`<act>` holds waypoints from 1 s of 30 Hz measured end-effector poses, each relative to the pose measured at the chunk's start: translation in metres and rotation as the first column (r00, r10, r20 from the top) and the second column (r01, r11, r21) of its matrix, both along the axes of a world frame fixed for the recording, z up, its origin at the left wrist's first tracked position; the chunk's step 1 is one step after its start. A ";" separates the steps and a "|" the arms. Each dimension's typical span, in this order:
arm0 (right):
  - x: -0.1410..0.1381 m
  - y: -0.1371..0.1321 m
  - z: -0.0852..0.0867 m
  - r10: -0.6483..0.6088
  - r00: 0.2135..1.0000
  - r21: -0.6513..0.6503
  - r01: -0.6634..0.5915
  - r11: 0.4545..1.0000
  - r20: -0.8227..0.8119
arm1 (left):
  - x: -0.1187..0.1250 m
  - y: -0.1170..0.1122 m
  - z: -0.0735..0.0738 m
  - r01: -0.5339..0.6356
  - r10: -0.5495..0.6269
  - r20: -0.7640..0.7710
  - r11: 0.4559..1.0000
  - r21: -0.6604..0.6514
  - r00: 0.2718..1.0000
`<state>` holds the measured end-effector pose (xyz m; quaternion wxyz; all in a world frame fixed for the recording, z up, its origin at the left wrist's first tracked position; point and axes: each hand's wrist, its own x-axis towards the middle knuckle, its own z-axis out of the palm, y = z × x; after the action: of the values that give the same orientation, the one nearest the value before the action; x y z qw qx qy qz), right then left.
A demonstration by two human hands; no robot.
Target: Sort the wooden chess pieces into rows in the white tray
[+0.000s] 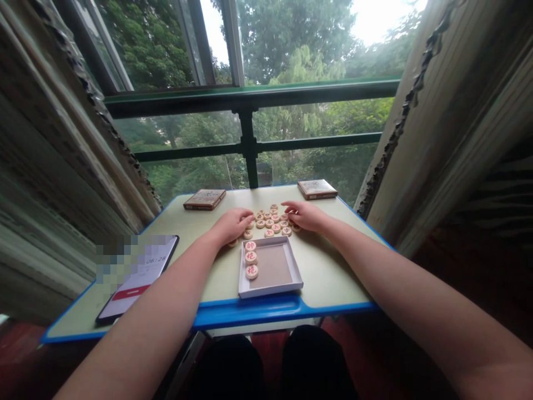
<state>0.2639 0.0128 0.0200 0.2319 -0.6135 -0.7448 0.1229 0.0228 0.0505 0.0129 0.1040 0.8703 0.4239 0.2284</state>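
Round wooden Chinese chess pieces (pixel 270 223) with red and dark characters lie in a loose group at the middle of the table. My left hand (pixel 234 225) rests at the group's left side, fingers slightly bent and touching pieces at the edge. On the right side, my right hand (pixel 306 215) reaches over pieces with its fingers apart; some pieces are partly hidden under it. A shallow open box tray (pixel 295 266) lies nearer to me. Three red-marked pieces (pixel 251 256) form a column along its left wall.
The folding table (pixel 337 278) has a blue rim. A phone (pixel 141 278) lies at its left. Two flat brown boxes, a left box (pixel 205 199) and a right box (pixel 317 189), sit at the far edge before a green-railed window. Curtains hang on both sides.
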 end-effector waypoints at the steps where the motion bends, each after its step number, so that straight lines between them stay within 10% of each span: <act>1: 0.000 0.000 0.001 -0.015 1.000 0.006 0.015 1.000 0.003 | 0.000 0.000 0.001 0.004 -0.004 -0.004 1.000 0.010 1.000; 30: -0.010 -0.005 0.005 -0.020 0.999 0.119 0.015 0.993 0.048 | -0.008 0.005 0.004 -0.203 0.202 0.009 0.976 0.080 0.979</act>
<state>0.2534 0.0079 0.0250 0.2508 -0.6080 -0.7508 0.0613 0.0149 0.0554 0.0167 0.0453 0.8259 0.5007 0.2550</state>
